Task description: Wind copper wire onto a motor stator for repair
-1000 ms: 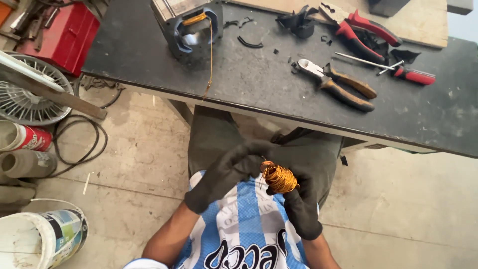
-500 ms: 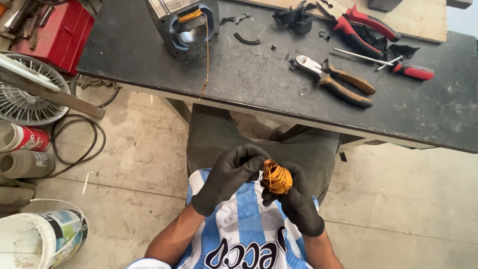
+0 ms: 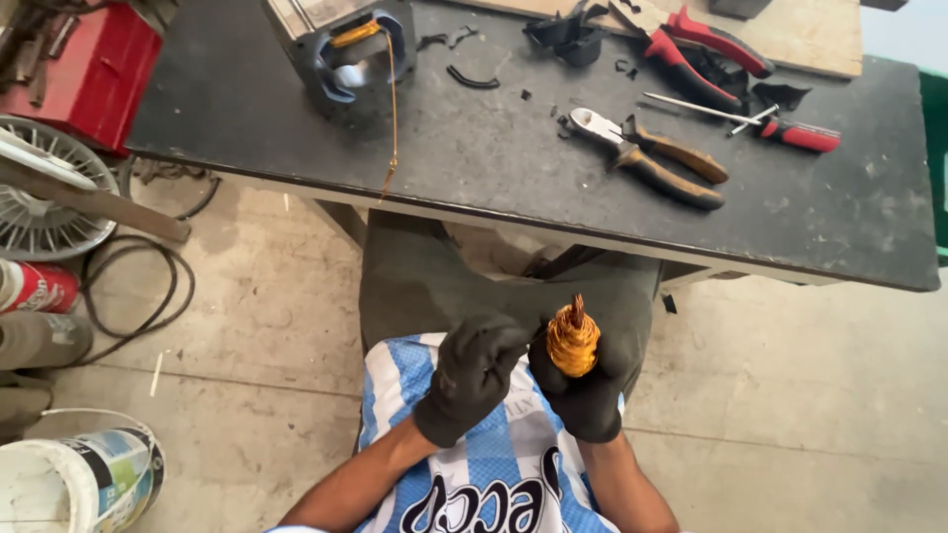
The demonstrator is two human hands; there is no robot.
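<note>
Head camera looks steeply down, near lap.

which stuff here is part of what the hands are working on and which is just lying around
In hand:
- copper wire bundle, gripped in the gloved right hand
- gloved left hand, beside the bundle
- motor housing on the bench, a copper strand hanging from it

Lying about:
- brown-handled pliers
- red-handled pliers
- red-handled screwdriver
- red toolbox
- fan grille
- paint bucket

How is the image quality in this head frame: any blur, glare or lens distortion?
Head view: even daylight, soft shadow under the workbench; the copper wire bundle in the right hand is sharp, no motion blur; left hand clear too; slight wide-angle bowing along the bench edge; no glare.
</note>
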